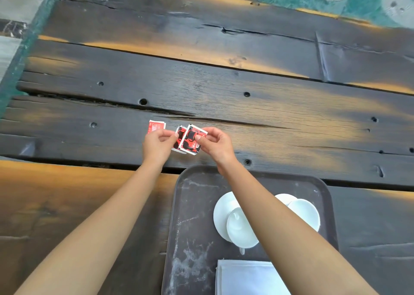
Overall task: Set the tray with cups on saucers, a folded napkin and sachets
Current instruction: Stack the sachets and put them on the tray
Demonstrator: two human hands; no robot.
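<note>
Three red sachets lie or are held on the dark wooden table just beyond the tray. My right hand (215,143) pinches the front red-and-black sachet (190,141). My left hand (158,143) pinches a second sachet (179,139) tucked behind it. A third red sachet (155,125) lies flat just past my left fingers. The dark tray (192,205) sits near me and holds two white cups on saucers, one (237,225) partly behind my right forearm, the other (305,213) to its right. A folded white napkin (244,276) lies at the tray's near end.
The wooden table (224,88) has cracks and gaps between planks. A teal patterned floor (358,1) shows past its far edge. Bare wood stretches to the left of the tray.
</note>
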